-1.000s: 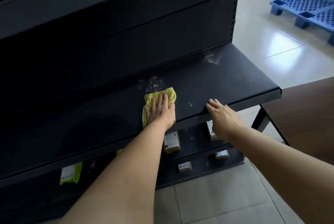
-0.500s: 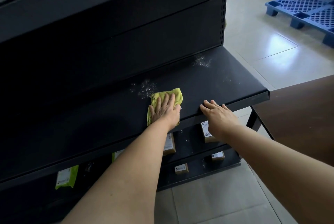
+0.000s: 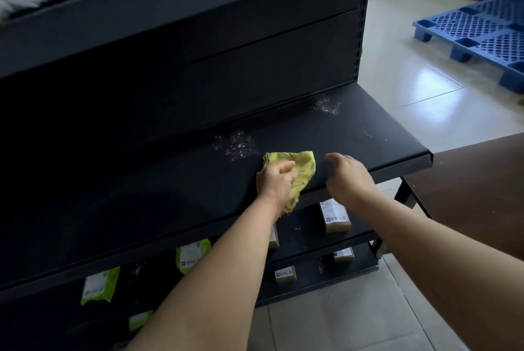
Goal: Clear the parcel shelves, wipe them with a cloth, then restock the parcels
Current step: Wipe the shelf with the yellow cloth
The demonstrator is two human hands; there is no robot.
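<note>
Gripping the yellow-green cloth [image 3: 305, 168] on the black shelf [image 3: 170, 194], the left hand [image 3: 276, 180] sits beside the loosely curled, empty right hand [image 3: 350, 177].

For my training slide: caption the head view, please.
The left hand grips a yellow-green cloth on the dusty black shelf; the right hand rests at its front edge, parcels below.

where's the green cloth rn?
Head view, centre: cloth at front edge of black shelf, gripped by left hand; right hand beside it, dust patch behind.
</note>
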